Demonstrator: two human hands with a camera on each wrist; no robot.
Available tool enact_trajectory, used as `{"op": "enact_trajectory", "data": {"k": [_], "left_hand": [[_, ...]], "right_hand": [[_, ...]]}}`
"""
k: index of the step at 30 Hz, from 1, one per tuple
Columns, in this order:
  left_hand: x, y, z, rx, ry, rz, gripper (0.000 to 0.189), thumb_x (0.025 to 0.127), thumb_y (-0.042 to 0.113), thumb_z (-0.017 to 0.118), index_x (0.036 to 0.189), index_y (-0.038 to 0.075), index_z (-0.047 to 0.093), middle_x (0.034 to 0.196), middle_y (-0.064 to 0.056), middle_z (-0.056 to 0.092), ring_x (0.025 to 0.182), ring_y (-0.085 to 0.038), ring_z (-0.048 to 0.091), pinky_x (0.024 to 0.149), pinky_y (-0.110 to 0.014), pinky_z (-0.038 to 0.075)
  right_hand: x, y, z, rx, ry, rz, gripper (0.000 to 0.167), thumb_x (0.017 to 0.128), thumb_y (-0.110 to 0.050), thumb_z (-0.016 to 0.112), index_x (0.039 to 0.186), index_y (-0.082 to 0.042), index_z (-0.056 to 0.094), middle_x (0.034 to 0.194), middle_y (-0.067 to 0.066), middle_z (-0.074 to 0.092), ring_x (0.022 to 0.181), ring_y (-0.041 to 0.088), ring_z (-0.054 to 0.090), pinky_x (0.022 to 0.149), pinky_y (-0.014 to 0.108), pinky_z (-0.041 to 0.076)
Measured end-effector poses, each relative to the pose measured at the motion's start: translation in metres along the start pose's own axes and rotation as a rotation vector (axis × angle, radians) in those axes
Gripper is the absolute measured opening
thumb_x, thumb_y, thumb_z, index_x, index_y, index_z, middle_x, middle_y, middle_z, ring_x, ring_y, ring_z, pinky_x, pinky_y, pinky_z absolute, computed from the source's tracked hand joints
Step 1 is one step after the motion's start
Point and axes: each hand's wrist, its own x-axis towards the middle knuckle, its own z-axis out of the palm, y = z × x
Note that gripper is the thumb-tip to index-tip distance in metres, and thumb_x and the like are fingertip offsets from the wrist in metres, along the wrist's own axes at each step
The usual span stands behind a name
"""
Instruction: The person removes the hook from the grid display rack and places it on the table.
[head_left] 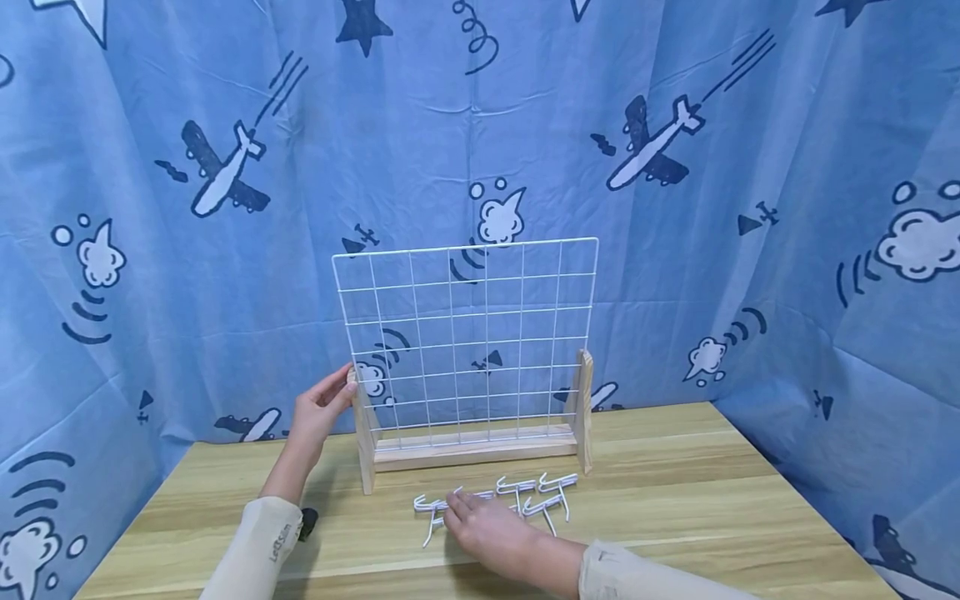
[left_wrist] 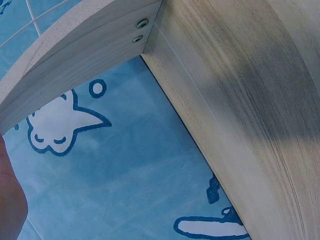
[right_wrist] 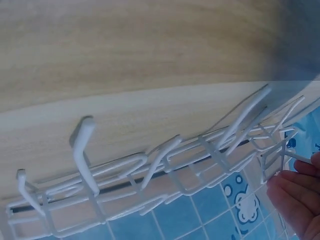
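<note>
A white wire grid [head_left: 487, 315] stands upright in a pale wooden base [head_left: 472, 452] on the table. My left hand [head_left: 315, 412] grips the top of the base's left side post [head_left: 365, 446], thumb at the front. In the left wrist view that post [left_wrist: 65, 55] shows two screws, with part of the hand [left_wrist: 11, 200] at the edge. In front of the base lie several white wire hooks [head_left: 558, 482]. Low over them, my right hand [head_left: 491, 533] pinches one white hook [right_wrist: 282, 152] between thumb and fingers, seen in the right wrist view. It partly hides the hooks beneath.
The wooden table [head_left: 675, 500] carries the grid stand near its back edge. A blue curtain [head_left: 465, 125] printed with planes and clouds hangs behind and along both sides. A small black object [head_left: 308, 523] shows beside the left sleeve.
</note>
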Motion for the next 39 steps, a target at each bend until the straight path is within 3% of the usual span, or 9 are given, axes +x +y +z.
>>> {"op": "enact_trajectory", "data": {"k": [4, 14, 22, 30, 39], "left_hand": [[0.0, 0.001, 0.0, 0.002, 0.003, 0.002, 0.057, 0.091, 0.039, 0.065, 0.142, 0.018, 0.049, 0.141, -0.006, 0.052, 0.122, -0.016, 0.053, 0.095, -0.026, 0.05], [-0.001, -0.001, -0.001, -0.002, 0.008, 0.004, 0.057, 0.092, 0.037, 0.065, 0.142, 0.016, 0.048, 0.141, -0.009, 0.051, 0.115, -0.007, 0.055, 0.097, -0.031, 0.049], [-0.001, 0.0, 0.0, -0.003, 0.001, -0.007, 0.058, 0.092, 0.039, 0.065, 0.143, 0.017, 0.048, 0.142, -0.006, 0.051, 0.122, -0.015, 0.053, 0.092, -0.021, 0.051], [0.0, 0.0, 0.0, -0.003, 0.004, -0.002, 0.059, 0.091, 0.039, 0.065, 0.143, 0.017, 0.048, 0.142, -0.006, 0.051, 0.125, -0.019, 0.051, 0.094, -0.023, 0.05], [-0.002, 0.001, 0.0, 0.01, 0.006, -0.01, 0.058, 0.092, 0.039, 0.064, 0.143, 0.017, 0.047, 0.142, -0.007, 0.05, 0.126, -0.021, 0.05, 0.095, -0.024, 0.05]], "right_hand": [[-0.001, -0.001, -0.002, -0.007, 0.024, -0.016, 0.022, 0.079, -0.009, 0.068, 0.102, -0.009, 0.066, 0.111, 0.008, 0.069, 0.103, 0.016, 0.066, 0.086, 0.022, 0.054], [-0.006, -0.006, -0.002, -0.024, -0.007, -0.032, 0.023, 0.079, -0.01, 0.067, 0.102, -0.008, 0.067, 0.112, 0.008, 0.069, 0.103, 0.015, 0.066, 0.087, 0.022, 0.054], [-0.005, -0.008, 0.001, -0.033, -0.024, -0.035, 0.022, 0.081, -0.012, 0.066, 0.103, -0.008, 0.068, 0.113, 0.007, 0.069, 0.103, 0.015, 0.066, 0.088, 0.021, 0.053], [-0.008, -0.009, 0.004, -0.043, -0.055, -0.056, 0.023, 0.087, -0.012, 0.06, 0.109, -0.008, 0.067, 0.117, 0.008, 0.067, 0.106, 0.016, 0.064, 0.091, 0.022, 0.052], [-0.01, -0.012, -0.002, -0.002, -0.061, -0.048, 0.03, 0.087, -0.018, 0.064, 0.116, -0.013, 0.069, 0.12, 0.008, 0.066, 0.11, 0.017, 0.062, 0.094, 0.025, 0.051]]}}
